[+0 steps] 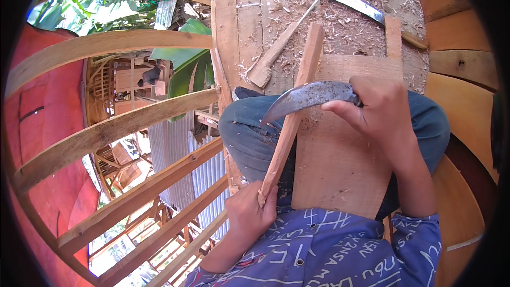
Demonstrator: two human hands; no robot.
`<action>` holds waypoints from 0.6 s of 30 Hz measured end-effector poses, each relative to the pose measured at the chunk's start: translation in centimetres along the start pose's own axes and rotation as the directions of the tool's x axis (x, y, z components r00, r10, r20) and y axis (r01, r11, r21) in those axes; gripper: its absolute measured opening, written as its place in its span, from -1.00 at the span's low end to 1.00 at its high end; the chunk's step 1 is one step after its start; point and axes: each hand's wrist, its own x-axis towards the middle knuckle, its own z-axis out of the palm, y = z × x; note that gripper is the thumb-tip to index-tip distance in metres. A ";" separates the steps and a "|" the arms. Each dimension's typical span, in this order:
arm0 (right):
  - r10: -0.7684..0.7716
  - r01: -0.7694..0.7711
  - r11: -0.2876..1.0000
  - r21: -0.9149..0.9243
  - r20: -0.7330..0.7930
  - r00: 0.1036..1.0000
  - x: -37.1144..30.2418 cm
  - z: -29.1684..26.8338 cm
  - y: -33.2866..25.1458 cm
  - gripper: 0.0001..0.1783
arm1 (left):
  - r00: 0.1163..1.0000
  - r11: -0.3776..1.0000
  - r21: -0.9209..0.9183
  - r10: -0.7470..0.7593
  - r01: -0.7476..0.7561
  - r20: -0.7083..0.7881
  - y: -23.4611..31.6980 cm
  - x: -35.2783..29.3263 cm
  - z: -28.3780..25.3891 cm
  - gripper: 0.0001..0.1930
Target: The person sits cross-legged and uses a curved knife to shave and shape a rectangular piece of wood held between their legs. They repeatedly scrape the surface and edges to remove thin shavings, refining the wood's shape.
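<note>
A long squared wooden stick [294, 114] slants across my lap, its lower end gripped in my left hand [249, 210]. My right hand [378, 107] is closed around the handle of a curved knife [313, 98] with a broad, dark-spotted metal blade. That blade lies across the stick near its middle, its tip pointing left over my knee. The knife's handle is mostly hidden inside my fist. Under the stick and my right arm, a flat wooden board [345, 165] rests over my crossed legs.
Ahead on the shaving-strewn wooden floor [340, 32] lie a machete [345, 1] and a pointed piece of wood [273, 56]. Wooden railing slats [117, 125] run along my left, with metal roofing below. Wooden planks [459, 106] line my right side.
</note>
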 end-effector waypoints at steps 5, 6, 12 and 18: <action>0.230 -0.215 0.970 0.109 -0.142 0.963 2.2 0.8 3.7 -0.23 | 0.999 0.999 -0.014 -0.043 0.042 -0.013 0.0 -0.1 -0.1 -0.84; 0.505 -0.479 0.837 0.264 -0.039 0.862 2.8 -0.3 5.7 -0.19 | 1.000 1.000 -0.009 -0.028 0.028 -0.002 -0.2 -0.4 0.0 -0.84; 0.309 -0.282 0.936 0.210 -0.110 0.945 1.2 -2.0 3.5 -0.25 | 0.999 0.999 0.004 -0.048 0.048 0.018 0.0 -0.3 -0.2 -0.83; 0.007 -0.012 0.995 0.096 0.048 0.999 0.6 0.7 -0.4 -0.33 | 0.998 0.998 0.002 -0.059 0.059 0.014 0.2 -0.2 -0.2 -0.86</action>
